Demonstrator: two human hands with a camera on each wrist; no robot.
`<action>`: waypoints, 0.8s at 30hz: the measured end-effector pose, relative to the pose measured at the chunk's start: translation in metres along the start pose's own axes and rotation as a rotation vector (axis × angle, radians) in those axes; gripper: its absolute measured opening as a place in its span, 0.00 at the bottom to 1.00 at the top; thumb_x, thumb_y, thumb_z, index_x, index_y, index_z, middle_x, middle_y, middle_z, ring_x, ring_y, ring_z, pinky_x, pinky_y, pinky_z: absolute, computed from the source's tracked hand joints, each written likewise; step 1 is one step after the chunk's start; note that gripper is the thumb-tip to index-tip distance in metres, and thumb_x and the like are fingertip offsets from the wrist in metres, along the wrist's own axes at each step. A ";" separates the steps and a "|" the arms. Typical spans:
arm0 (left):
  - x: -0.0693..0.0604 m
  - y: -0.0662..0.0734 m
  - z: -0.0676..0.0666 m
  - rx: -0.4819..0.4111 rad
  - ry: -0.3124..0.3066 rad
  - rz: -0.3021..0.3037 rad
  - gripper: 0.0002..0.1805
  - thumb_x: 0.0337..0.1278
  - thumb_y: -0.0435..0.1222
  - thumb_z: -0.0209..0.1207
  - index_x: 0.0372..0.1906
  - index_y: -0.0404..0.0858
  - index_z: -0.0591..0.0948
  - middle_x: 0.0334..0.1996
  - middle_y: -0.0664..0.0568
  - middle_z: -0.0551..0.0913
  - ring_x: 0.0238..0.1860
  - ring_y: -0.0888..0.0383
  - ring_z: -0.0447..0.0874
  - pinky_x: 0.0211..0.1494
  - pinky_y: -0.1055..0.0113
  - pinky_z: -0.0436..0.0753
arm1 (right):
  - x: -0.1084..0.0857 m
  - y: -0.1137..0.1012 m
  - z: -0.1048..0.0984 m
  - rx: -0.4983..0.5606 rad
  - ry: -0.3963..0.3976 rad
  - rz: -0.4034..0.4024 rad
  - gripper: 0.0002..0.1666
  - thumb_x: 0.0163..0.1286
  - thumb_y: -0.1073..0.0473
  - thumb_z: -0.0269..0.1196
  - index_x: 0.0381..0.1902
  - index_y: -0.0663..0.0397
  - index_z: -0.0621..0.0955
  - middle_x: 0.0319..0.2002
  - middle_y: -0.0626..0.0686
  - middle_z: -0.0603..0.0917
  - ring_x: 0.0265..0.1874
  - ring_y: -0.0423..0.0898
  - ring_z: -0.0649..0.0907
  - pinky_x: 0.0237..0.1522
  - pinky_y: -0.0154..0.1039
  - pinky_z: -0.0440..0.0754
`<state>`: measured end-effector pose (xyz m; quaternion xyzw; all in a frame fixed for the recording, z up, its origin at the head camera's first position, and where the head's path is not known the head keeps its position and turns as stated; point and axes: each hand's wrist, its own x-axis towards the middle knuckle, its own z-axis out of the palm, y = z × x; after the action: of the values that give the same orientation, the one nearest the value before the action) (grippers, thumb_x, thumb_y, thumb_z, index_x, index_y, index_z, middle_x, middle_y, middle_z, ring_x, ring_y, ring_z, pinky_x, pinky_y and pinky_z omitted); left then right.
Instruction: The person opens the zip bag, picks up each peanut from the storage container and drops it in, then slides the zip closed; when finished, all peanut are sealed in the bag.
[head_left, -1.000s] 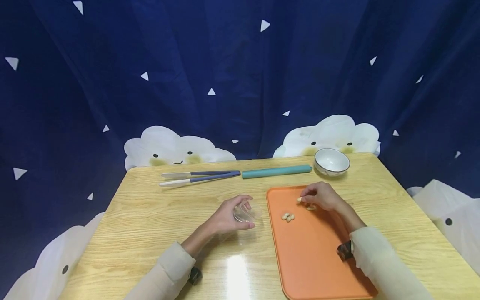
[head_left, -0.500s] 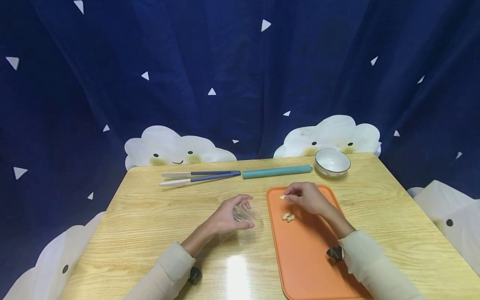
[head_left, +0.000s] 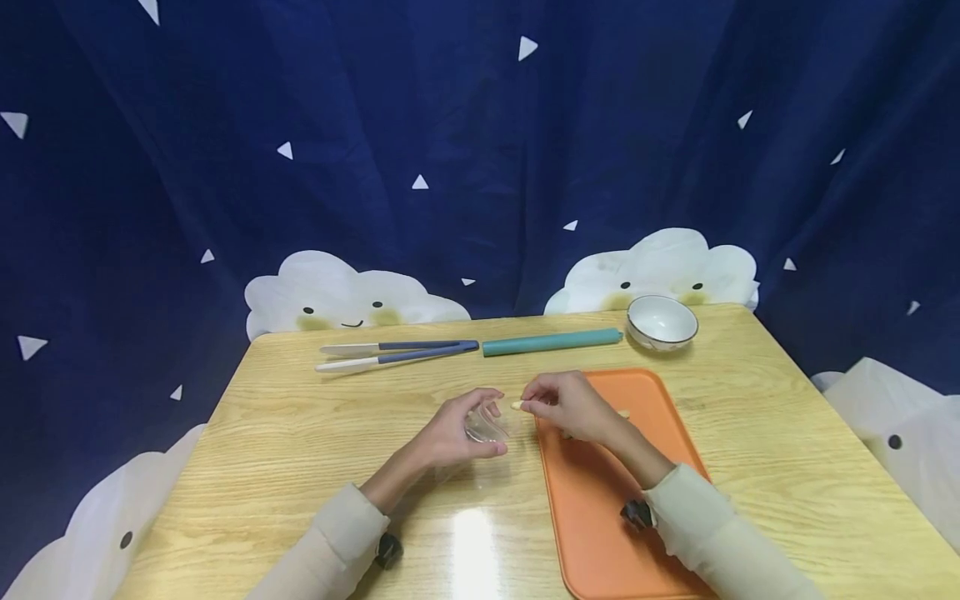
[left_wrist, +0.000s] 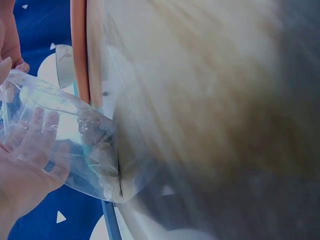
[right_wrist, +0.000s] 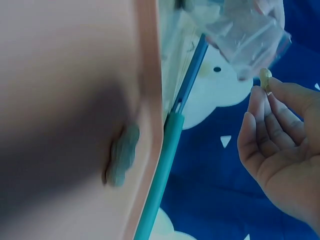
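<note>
A clear plastic bag with several pale lumps at its bottom is held upright by my left hand, whose thumb and fingers curve round it. Between the fingertips of my right hand is a pale peanut, just right of the bag's mouth. The right wrist view shows the same peanut pinched near the bag. Below the right hand lies the orange tray; more peanuts rest on it in the right wrist view, partly hidden by the hand in the head view.
At the back of the wooden table lie blue-and-white tongs and a teal stick-like object. A white bowl stands at the back right. Behind the table hangs a dark blue curtain.
My right hand has moved left from the tray's far part to beside the bag, carrying the peanut. My left hand stays in place with the bag.
</note>
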<state>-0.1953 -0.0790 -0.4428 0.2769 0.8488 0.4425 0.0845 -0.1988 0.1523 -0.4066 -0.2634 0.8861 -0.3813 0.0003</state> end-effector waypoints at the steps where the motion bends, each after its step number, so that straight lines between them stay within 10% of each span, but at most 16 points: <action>1: 0.000 0.000 0.000 0.000 -0.002 0.000 0.41 0.42 0.46 0.71 0.65 0.41 0.69 0.46 0.51 0.81 0.55 0.52 0.75 0.63 0.47 0.69 | 0.001 -0.001 0.002 0.000 -0.007 -0.009 0.03 0.63 0.58 0.65 0.31 0.50 0.84 0.26 0.43 0.84 0.24 0.33 0.77 0.28 0.29 0.76; 24: -0.001 -0.002 0.000 -0.011 0.008 -0.004 0.41 0.40 0.47 0.71 0.64 0.43 0.70 0.45 0.53 0.81 0.53 0.55 0.76 0.63 0.50 0.70 | -0.013 0.016 -0.017 -0.014 0.024 0.071 0.04 0.62 0.58 0.66 0.32 0.52 0.83 0.28 0.44 0.83 0.28 0.36 0.77 0.31 0.31 0.76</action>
<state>-0.1954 -0.0803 -0.4440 0.2730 0.8472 0.4481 0.0835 -0.1985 0.1791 -0.4075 -0.2272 0.8975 -0.3779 0.0012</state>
